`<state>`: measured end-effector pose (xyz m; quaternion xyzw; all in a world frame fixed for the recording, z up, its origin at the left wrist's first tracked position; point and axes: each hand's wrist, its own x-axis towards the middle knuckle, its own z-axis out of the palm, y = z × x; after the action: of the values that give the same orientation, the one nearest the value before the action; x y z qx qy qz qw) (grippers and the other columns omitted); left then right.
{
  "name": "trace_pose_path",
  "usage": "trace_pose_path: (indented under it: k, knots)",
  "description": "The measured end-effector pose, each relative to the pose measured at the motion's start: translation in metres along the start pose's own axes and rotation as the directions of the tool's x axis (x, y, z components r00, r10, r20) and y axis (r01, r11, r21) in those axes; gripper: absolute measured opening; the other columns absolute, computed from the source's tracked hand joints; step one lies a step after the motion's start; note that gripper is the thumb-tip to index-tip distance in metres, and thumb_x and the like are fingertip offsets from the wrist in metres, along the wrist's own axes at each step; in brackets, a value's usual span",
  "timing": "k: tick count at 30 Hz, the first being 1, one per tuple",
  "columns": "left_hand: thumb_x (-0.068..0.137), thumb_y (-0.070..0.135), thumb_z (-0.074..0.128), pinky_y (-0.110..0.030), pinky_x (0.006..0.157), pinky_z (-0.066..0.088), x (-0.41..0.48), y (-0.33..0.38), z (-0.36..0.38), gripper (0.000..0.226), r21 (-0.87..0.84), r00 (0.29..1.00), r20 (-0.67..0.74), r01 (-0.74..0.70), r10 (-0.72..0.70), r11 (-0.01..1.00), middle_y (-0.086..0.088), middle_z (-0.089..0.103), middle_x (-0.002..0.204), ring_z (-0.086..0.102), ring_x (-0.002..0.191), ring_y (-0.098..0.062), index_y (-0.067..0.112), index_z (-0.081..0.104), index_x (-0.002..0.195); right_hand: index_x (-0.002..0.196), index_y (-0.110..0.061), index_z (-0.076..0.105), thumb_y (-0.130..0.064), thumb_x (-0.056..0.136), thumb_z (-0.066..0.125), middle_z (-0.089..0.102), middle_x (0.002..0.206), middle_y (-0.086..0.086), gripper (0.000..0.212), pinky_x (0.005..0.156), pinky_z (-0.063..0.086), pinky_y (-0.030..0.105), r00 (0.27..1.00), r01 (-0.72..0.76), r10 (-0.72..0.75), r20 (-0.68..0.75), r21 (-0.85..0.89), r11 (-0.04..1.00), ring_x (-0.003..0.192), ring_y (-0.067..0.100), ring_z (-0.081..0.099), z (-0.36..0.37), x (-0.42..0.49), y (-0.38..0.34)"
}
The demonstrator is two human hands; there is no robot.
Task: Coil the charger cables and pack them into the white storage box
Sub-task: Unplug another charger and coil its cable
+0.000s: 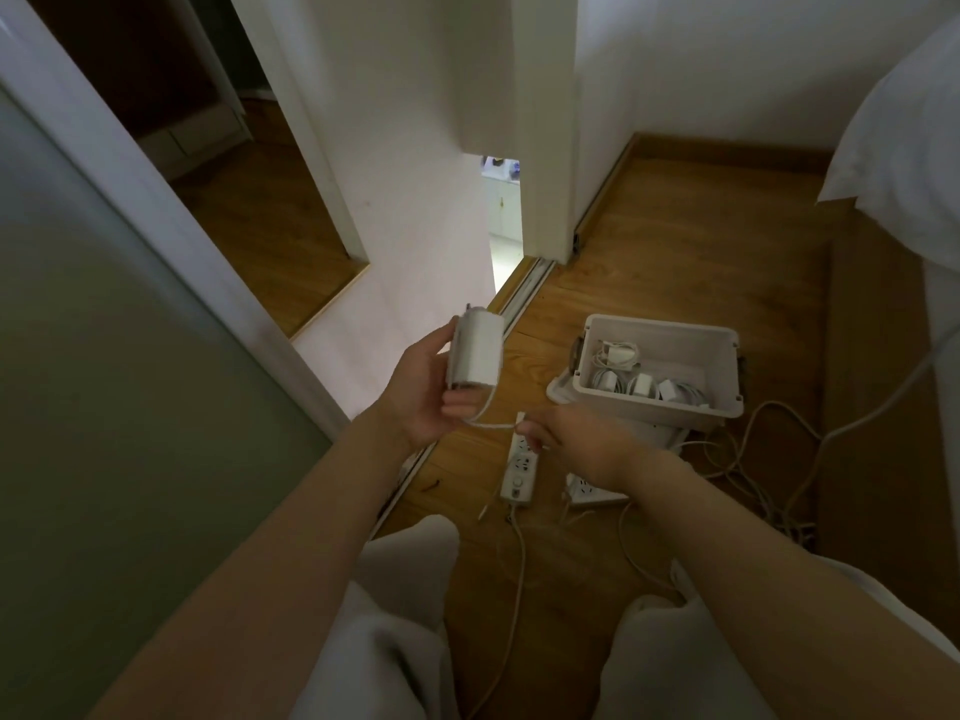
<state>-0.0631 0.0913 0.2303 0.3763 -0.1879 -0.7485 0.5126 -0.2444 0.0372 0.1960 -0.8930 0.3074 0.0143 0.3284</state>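
One white charger brick (475,350) is up in the air over the wooden floor (675,241), gripped in the person's left hand (431,397). The fingers wrap round its far side and the thumb sits on the near edge. Its one thin cable (485,410) drops out the bottom, loops under the hand and runs across to the right hand (576,441), which pinches it between curled fingertips. So both hands are closed on something, a little way apart, joined by that short slack bit of cord.

One white storage box (724,366) sits open on the floor just beyond the right hand. Inside it looks like four coiled chargers (644,384) bunched along the bottom, though they overlap a lot, so the count is rough.

Two white power strips (519,465) lie on the floor below the hands; the second is partly hidden under the right wrist. Right of the box is a tangle of loose cables (753,449), too knotted to count. The person's two knees (415,553) in pale trousers poke in at the bottom.
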Motion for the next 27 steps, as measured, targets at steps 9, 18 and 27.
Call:
trace_pose_path:
  k: [9, 18, 27]
  knots:
    - [0.083, 0.057, 0.042, -0.015, 0.04, 0.029, -0.01, 0.001, -0.006, 0.052, 0.759, 0.99, -0.097, 0.142, -0.105, 0.636, -0.006, 0.05, 0.071, 0.034, 0.044, -0.008, 0.016, 0.054, 0.113, 0.093, -0.011, 0.06, -0.055, 0.093, 0.027, 0.06, 0.08, 0.0, 0.055, 0.067, 0.048, 0.03, 0.998, 0.011, -0.041, -0.055, -0.473, 0.881, 0.072, 0.017, 0.059, -0.008, 0.006, 0.004]
    - [0.091, 0.041, 0.054, -0.011, 0.05, 0.042, -0.011, -0.005, -0.03, 0.027, 0.955, 0.939, -0.259, 0.214, 0.225, 0.203, 0.0, 0.052, 0.09, 0.055, 0.072, -0.009, 0.015, 0.046, 0.093, 0.093, -0.018, 0.058, -0.045, 0.098, 0.029, 0.06, 0.081, -0.005, 0.039, 0.063, 0.049, 0.027, 0.937, -0.083, -0.065, -0.342, -0.4, 0.913, 0.072, 0.013, 0.06, -0.027, -0.002, 0.002]
    - [0.094, 0.041, 0.048, -0.018, 0.049, 0.05, -0.002, -0.008, -0.028, 0.034, 0.892, 0.811, -0.388, 0.211, 0.438, 0.401, -0.005, 0.049, 0.101, 0.057, 0.078, -0.016, 0.011, 0.04, 0.108, 0.097, -0.016, 0.053, -0.031, 0.102, 0.029, 0.053, 0.074, -0.005, 0.029, 0.066, 0.055, 0.031, 0.952, -0.026, -0.064, -0.299, -0.288, 0.957, 0.065, 0.014, 0.057, -0.01, -0.011, -0.031]
